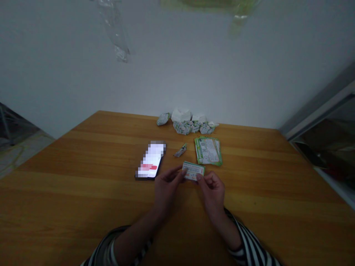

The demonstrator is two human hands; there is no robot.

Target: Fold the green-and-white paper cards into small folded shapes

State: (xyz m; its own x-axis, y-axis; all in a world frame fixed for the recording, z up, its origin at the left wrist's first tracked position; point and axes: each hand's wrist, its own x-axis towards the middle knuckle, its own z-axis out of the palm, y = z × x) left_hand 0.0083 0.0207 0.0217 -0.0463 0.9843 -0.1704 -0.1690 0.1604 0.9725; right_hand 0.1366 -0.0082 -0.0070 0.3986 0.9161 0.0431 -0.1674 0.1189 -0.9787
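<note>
Nearest the camera, two striped sleeves (253,245) come in from the bottom edge, pushed back along the forearms over a wooden tabletop (266,207). Beyond them, the left hand (167,187) pinches the left end of a small printed packet (193,169) with its thumb on the near face. The right hand (214,190) pinches the lower right part of the same packet between thumb and fingers, the other fingers curled. The packet is held between the two hands, printed side toward the camera, with a green edge along its top.

Just past the left hand lies a phone (152,159), its lit screen blurred into blocks. To the right of the phone, beyond the packet, lies a small twisted wrapper scrap (181,150). Farther right rests a flat green-edged pouch (208,150) with printed text too small to read. Near the far edge, crumpled printed wads (185,127) sit in a row with white crumpled paper (181,114). Behind rises a pale wall (210,74) bearing clear tape (113,27) and yellowish tape (206,4).
</note>
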